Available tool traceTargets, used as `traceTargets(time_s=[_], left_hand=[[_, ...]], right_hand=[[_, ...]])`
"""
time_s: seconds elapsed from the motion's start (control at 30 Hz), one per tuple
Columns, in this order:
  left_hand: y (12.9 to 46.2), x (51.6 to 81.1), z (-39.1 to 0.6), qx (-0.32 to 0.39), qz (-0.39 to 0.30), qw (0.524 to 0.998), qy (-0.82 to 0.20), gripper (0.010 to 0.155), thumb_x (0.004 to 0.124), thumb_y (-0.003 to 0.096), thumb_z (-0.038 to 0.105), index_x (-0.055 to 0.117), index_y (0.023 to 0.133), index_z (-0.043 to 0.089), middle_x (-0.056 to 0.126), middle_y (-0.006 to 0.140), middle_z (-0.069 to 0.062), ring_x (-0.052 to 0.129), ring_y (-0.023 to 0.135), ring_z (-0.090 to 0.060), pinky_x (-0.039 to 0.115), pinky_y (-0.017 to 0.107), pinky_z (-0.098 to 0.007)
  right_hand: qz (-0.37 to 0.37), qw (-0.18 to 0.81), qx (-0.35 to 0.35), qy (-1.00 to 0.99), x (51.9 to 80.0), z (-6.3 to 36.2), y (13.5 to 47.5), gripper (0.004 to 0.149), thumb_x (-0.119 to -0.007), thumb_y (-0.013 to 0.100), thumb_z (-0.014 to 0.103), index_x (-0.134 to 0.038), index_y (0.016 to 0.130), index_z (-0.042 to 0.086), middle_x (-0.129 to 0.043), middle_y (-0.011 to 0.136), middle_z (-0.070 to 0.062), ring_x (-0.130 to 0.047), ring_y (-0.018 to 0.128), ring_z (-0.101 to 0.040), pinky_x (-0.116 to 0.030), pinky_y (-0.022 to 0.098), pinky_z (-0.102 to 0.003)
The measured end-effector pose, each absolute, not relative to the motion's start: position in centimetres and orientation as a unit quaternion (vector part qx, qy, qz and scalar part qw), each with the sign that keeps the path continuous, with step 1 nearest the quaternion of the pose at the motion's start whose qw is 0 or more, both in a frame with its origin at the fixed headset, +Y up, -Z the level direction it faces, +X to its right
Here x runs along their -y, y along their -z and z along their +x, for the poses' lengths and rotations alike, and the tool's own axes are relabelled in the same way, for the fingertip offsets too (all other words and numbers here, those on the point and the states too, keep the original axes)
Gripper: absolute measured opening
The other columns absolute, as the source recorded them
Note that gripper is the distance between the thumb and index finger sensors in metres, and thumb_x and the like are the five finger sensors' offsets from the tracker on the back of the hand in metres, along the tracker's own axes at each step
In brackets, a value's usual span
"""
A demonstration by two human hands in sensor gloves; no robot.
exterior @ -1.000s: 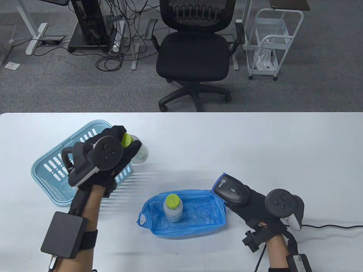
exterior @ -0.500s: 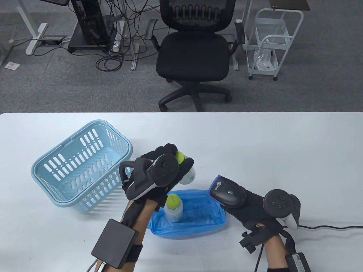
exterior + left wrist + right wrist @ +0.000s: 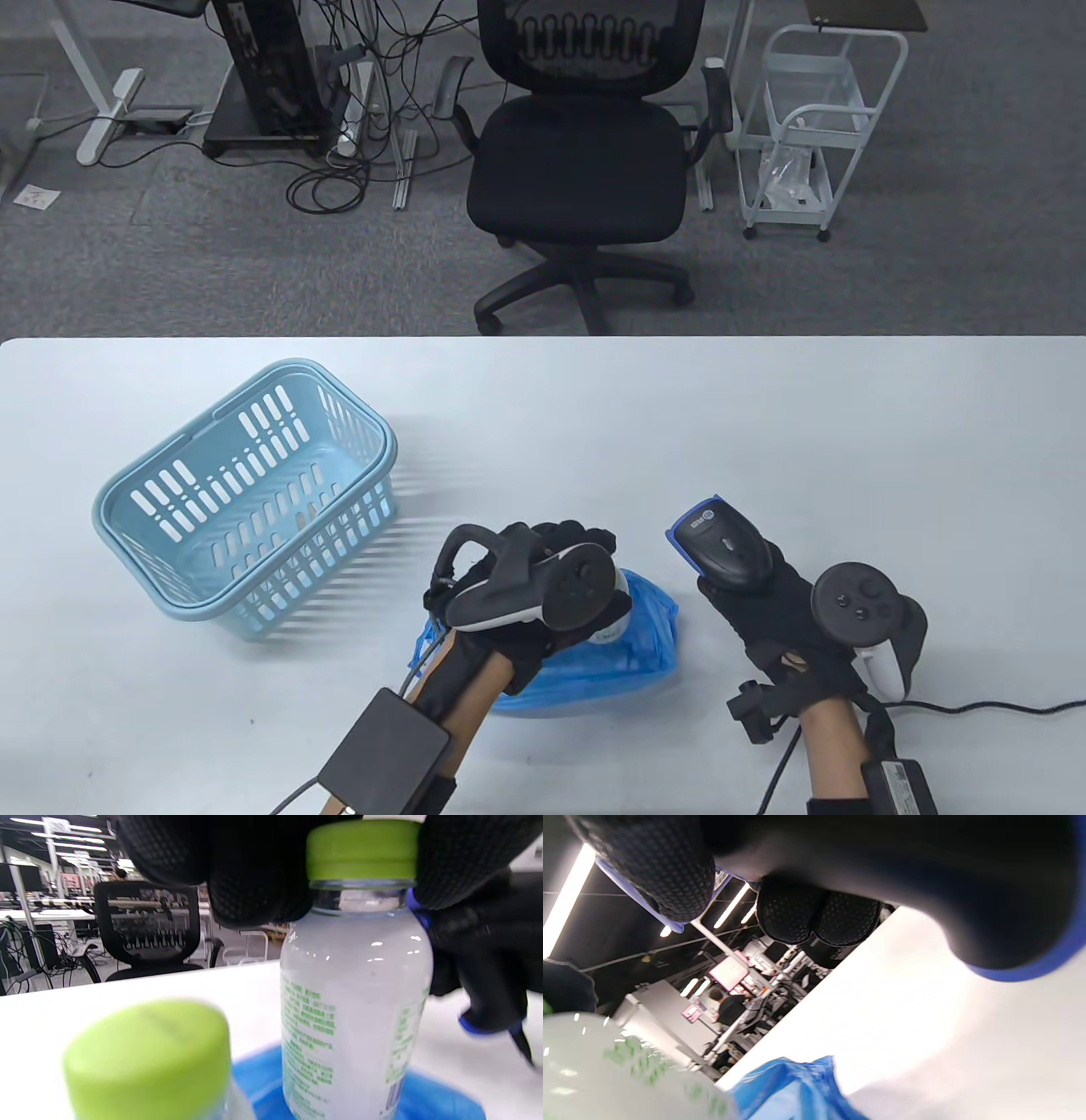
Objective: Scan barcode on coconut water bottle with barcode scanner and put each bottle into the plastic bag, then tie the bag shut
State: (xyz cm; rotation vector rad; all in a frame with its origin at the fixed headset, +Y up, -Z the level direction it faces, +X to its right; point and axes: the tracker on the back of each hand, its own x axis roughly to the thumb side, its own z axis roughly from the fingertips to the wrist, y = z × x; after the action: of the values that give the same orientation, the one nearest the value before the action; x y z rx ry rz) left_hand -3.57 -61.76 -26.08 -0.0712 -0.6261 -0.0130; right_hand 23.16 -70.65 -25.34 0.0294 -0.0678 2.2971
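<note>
Left hand (image 3: pixel 543 586): fingers curled down over the green cap of a coconut water bottle (image 3: pixel 356 1005), gripping it at the neck from above. In the left wrist view the bottle hangs upright below the fingers (image 3: pixel 258 878), cloudy liquid inside, green print on the label, part of a barcode at its lower right edge. Its base sits at or just above the blue film; contact cannot be judged. In the table view the hand and its tracker cover nearly all of the bottle; only a pale sliver shows under the tracker.

Directly beneath the left hand: the blue plastic bag (image 3: pixel 649 632), mouth open, lying flat on the white table (image 3: pixel 764 424). A second bottle (image 3: pixel 148 1065) stands beside the held one, on the wrist side, seen only as a blurred green cap close to the left wrist camera; it is hidden in the table view.

Right hand (image 3: pixel 789 611): just right of the bag, apart from it, fingers wrapped round the handle of the black barcode scanner (image 3: pixel 721 548). Scanner head is forward of the hand and pointing away from the person, slightly left. A cable (image 3: pixel 1001 706) trails from this wrist to the right table edge.

Far-left of the left hand, well apart: a light blue basket (image 3: pixel 246 492), tilted, nothing visible inside.
</note>
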Motion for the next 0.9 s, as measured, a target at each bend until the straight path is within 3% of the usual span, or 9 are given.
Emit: traceTargets(time_s=[0.2, 0.4, 0.5, 0.67, 0.9], left_hand=[[26.4, 64.9, -2.2, 0.302, -0.059, 0.949, 0.063, 0.068, 0.082, 0.0608, 0.062, 0.071, 0.114, 0.02, 0.088, 0.099, 0.0, 0.096, 0.078, -0.021, 0.077, 0.067, -0.057], [26.8, 66.0, -2.4, 0.291, -0.069, 0.952, 0.057, 0.07, 0.081, 0.0609, 0.062, 0.068, 0.115, 0.02, 0.086, 0.101, 0.0, 0.095, 0.079, -0.021, 0.075, 0.068, -0.057], [26.1, 65.6, -2.9, 0.293, -0.067, 0.951, 0.072, 0.081, 0.071, 0.0617, 0.068, 0.05, 0.123, 0.02, 0.069, 0.118, -0.002, 0.081, 0.101, -0.029, 0.065, 0.076, -0.062], [23.8, 63.8, -7.6, 0.261, 0.038, 0.964, 0.029, 0.075, 0.063, 0.0663, 0.062, 0.041, 0.127, 0.024, 0.048, 0.131, -0.005, 0.054, 0.121, -0.038, 0.048, 0.081, -0.069], [22.1, 66.2, -16.5, 0.147, 0.024, 0.989, -0.004, 0.075, 0.061, 0.0687, 0.058, 0.031, 0.128, 0.024, 0.028, 0.135, -0.006, 0.031, 0.125, -0.039, 0.037, 0.083, -0.067]], right_hand=[[0.001, 0.4, 0.018, -0.916, 71.1, 23.2, 25.5, 0.057, -0.085, 0.054, 0.045, -0.065, 0.098, 0.013, -0.089, 0.081, 0.003, -0.095, 0.077, -0.026, -0.074, 0.066, -0.056], [0.004, 0.389, 0.011, -0.921, 71.2, 22.9, 25.6, 0.055, -0.085, 0.054, 0.045, -0.066, 0.097, 0.015, -0.09, 0.081, 0.003, -0.095, 0.077, -0.025, -0.075, 0.066, -0.056], [0.001, 0.387, 0.011, -0.922, 71.2, 22.9, 25.6, 0.056, -0.084, 0.054, 0.045, -0.066, 0.097, 0.014, -0.089, 0.082, 0.002, -0.095, 0.078, -0.026, -0.075, 0.066, -0.056], [-0.019, 0.385, 0.02, -0.923, 70.7, 23.2, 25.6, 0.056, -0.085, 0.054, 0.044, -0.066, 0.097, 0.014, -0.089, 0.083, 0.002, -0.094, 0.079, -0.027, -0.074, 0.066, -0.057], [-0.114, 0.324, 0.034, -0.939, 68.6, 25.6, 28.3, 0.052, -0.087, 0.052, 0.049, -0.074, 0.095, 0.022, -0.089, 0.086, 0.002, -0.092, 0.083, -0.028, -0.072, 0.069, -0.057]])
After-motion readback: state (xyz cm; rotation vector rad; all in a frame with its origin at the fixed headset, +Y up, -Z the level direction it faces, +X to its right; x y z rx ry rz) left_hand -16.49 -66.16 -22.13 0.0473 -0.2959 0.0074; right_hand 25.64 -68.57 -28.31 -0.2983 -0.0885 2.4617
